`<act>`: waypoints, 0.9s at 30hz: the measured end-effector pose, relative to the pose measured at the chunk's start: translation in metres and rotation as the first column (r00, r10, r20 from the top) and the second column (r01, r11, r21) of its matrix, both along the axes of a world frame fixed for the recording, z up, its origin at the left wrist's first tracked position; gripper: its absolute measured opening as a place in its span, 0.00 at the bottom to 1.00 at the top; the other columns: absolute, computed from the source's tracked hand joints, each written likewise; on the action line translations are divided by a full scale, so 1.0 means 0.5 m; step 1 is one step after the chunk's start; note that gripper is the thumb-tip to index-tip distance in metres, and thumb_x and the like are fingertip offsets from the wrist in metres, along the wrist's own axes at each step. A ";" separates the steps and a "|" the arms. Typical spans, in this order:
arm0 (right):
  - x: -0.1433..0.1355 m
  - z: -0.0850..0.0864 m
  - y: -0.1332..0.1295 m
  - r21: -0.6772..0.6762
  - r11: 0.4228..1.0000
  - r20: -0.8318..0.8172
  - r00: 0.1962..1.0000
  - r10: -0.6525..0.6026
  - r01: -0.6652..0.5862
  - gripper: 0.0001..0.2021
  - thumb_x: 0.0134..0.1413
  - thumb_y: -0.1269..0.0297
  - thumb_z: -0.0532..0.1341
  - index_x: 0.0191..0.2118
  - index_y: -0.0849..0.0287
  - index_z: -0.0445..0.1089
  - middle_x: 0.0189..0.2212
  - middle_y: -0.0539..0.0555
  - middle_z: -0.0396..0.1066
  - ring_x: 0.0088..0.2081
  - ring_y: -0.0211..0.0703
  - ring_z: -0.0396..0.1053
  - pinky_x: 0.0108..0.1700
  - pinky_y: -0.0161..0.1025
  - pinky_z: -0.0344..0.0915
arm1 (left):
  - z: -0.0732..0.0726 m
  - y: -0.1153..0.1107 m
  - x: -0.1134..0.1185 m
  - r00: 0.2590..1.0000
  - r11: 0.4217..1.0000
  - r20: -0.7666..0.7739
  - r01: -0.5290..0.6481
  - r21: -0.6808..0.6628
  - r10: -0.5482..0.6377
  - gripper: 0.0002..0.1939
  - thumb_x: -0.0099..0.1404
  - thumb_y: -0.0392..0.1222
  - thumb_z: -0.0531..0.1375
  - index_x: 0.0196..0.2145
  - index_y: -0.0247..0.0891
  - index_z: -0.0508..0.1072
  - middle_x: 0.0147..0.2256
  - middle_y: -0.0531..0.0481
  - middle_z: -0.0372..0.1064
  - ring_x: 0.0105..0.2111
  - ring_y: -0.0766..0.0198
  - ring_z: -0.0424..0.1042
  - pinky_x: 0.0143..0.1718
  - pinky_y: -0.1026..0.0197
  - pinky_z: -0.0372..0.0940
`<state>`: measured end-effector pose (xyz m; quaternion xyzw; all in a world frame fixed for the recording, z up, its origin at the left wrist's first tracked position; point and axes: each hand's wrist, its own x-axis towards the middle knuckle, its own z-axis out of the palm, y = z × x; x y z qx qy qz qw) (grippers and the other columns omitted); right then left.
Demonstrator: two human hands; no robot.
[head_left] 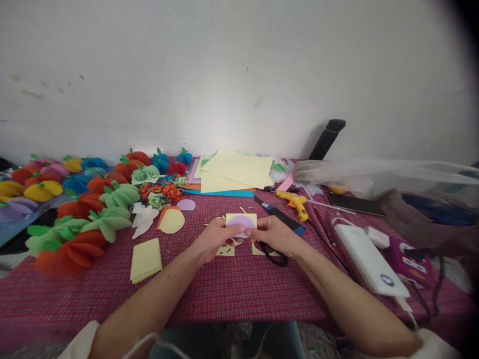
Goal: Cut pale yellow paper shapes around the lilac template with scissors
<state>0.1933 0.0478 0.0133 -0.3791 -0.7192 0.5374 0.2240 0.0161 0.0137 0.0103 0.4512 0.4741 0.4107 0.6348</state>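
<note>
Just above the table, a purple paper circle [240, 222] lies against a pale yellow paper square [230, 216]. My left hand [217, 234] pinches both at the left edge, thumb on top of the circle. From the right side my right hand [273, 233] is closed on the same two pieces, its thumb near the other. A black loop handle [277, 259], apparently of scissors, shows under my right hand; whether the fingers hold it or it rests on the table I cannot tell. Yellow paper offcuts [226, 250] lie beneath the hands.
Stacked yellow squares [145, 259] and cut yellow circles [172, 221] lie left. Paper pumpkins [84, 204] crowd the far left. Yellow sheets [235, 172] are behind. To the right are a yellow glue gun [295, 203], a white power bank [370, 259] and a purple power strip [407, 262].
</note>
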 end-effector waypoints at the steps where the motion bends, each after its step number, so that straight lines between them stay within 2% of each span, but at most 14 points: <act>1: -0.001 0.001 0.000 0.007 1.000 -0.007 1.000 0.013 -0.013 0.14 0.47 0.57 0.57 0.22 0.63 0.67 0.14 0.45 0.55 0.16 0.29 0.46 0.18 0.29 0.42 | -0.003 0.000 0.001 1.000 1.000 0.001 -0.002 0.005 0.002 0.18 0.49 0.48 0.62 0.35 0.32 0.74 0.29 0.43 0.72 0.26 0.64 0.69 0.25 0.65 0.57; 5: -0.004 0.000 -0.003 0.032 0.999 0.003 1.000 0.031 -0.031 0.13 0.47 0.58 0.57 0.21 0.63 0.65 0.14 0.44 0.53 0.16 0.28 0.45 0.18 0.29 0.42 | -0.014 0.001 0.009 0.999 0.998 0.016 -0.052 0.019 0.051 0.16 0.48 0.46 0.62 0.33 0.32 0.74 0.31 0.42 0.72 0.29 0.62 0.69 0.28 0.63 0.59; 10: -0.008 -0.003 -0.005 0.028 0.999 0.041 0.999 0.020 -0.022 0.14 0.48 0.57 0.56 0.22 0.63 0.66 0.13 0.44 0.52 0.15 0.28 0.45 0.17 0.29 0.41 | -0.017 -0.001 0.019 0.986 0.987 0.044 -0.162 0.005 0.161 0.13 0.47 0.42 0.63 0.31 0.35 0.75 0.28 0.46 0.72 0.26 0.65 0.68 0.25 0.65 0.58; 16: -0.011 0.004 -0.009 0.068 0.997 0.042 0.999 0.031 -0.034 0.14 0.48 0.59 0.57 0.20 0.63 0.65 0.12 0.43 0.50 0.16 0.28 0.44 0.18 0.29 0.41 | -0.015 -0.004 0.027 0.975 0.984 0.136 -0.179 -0.001 0.178 0.11 0.46 0.40 0.64 0.29 0.33 0.74 0.26 0.47 0.72 0.25 0.64 0.69 0.27 0.64 0.60; 24: -0.004 0.008 -0.007 0.023 1.000 0.040 0.999 -0.008 0.007 0.15 0.48 0.55 0.57 0.21 0.63 0.67 0.11 0.43 0.54 0.14 0.28 0.47 0.16 0.29 0.41 | -0.013 -0.002 0.030 0.948 0.969 0.212 -0.247 0.018 0.238 0.12 0.46 0.41 0.64 0.29 0.32 0.74 0.25 0.46 0.73 0.23 0.62 0.70 0.27 0.61 0.63; 27: 0.004 0.016 0.001 0.028 1.000 0.015 1.000 0.010 -0.010 0.15 0.48 0.56 0.57 0.24 0.64 0.68 0.15 0.46 0.61 0.17 0.29 0.53 0.18 0.28 0.48 | -0.006 0.004 0.019 0.911 0.944 0.262 -0.330 -0.004 0.320 0.13 0.44 0.41 0.65 0.29 0.32 0.74 0.25 0.46 0.73 0.23 0.61 0.71 0.28 0.58 0.64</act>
